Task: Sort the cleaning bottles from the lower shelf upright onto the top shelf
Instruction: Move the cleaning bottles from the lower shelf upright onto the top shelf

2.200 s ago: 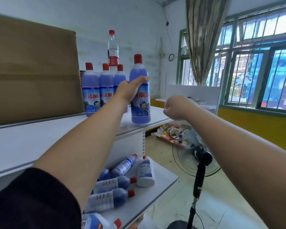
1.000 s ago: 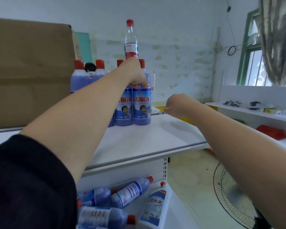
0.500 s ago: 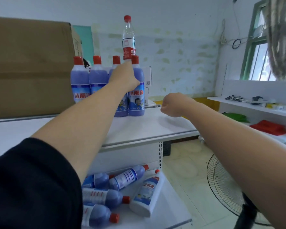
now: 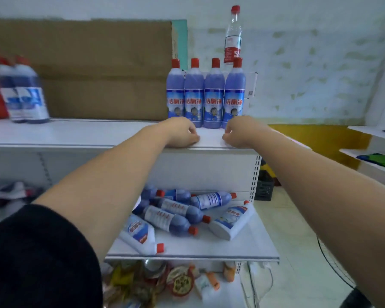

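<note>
Several blue cleaning bottles (image 4: 206,94) with red caps stand upright in a tight row at the back of the white top shelf (image 4: 98,134). My left hand (image 4: 182,132) and my right hand (image 4: 238,132) rest curled on that shelf's front edge, just in front of the row, holding nothing. On the lower shelf (image 4: 242,250) several blue bottles (image 4: 176,216) lie on their sides in a heap, with a white bottle (image 4: 231,221) at the right and another white bottle (image 4: 140,234) at the front left.
A clear water bottle (image 4: 232,36) stands behind the row. A big cardboard sheet (image 4: 87,67) leans on the wall. Two more blue bottles (image 4: 22,92) stand blurred at far left. Snack packets (image 4: 160,283) fill the bottom shelf. A fan grille (image 4: 333,270) shows at the right.
My left hand let go of the rightmost upright bottle and came down to the shelf edge. My right hand moved left beside it. The view swung left and down.
</note>
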Available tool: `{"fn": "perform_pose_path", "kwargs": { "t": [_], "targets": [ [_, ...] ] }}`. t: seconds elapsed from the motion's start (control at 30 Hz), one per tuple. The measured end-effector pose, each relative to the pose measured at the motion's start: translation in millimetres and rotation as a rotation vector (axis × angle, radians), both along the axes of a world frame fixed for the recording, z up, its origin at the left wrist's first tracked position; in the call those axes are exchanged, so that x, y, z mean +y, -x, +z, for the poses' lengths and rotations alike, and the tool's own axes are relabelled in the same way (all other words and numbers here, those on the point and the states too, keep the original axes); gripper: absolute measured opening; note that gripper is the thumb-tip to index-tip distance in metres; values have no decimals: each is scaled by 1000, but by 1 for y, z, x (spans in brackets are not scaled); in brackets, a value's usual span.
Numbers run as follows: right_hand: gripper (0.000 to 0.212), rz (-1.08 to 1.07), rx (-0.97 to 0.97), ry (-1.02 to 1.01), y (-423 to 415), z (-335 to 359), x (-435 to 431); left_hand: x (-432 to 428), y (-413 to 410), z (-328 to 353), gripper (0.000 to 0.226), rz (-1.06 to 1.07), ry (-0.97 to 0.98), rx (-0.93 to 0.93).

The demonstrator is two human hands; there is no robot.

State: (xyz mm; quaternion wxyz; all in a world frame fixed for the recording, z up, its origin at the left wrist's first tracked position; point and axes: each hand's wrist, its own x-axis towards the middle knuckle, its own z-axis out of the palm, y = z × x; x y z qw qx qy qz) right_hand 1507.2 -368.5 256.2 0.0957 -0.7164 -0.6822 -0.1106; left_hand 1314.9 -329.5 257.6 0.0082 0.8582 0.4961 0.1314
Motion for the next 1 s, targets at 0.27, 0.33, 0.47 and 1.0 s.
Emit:
{"fn": "perform_pose_path", "kwargs": {
  "t": [0.27,0.33,0.47,1.0],
  "targets": [
    [22,171,42,-5,131,0,2,-27,136,-1,34,163,-9,25],
    [29,213,41,-9,173,-2,2,-35,180,-5,35,205,-23,17],
    [39,303,50,-4,271,-8,-3,-57,276,-12,36,305,-31,30],
    [29,673,64,190,624,-75,-2,-133,609,-67,40,731,123,11]
  ]
}}
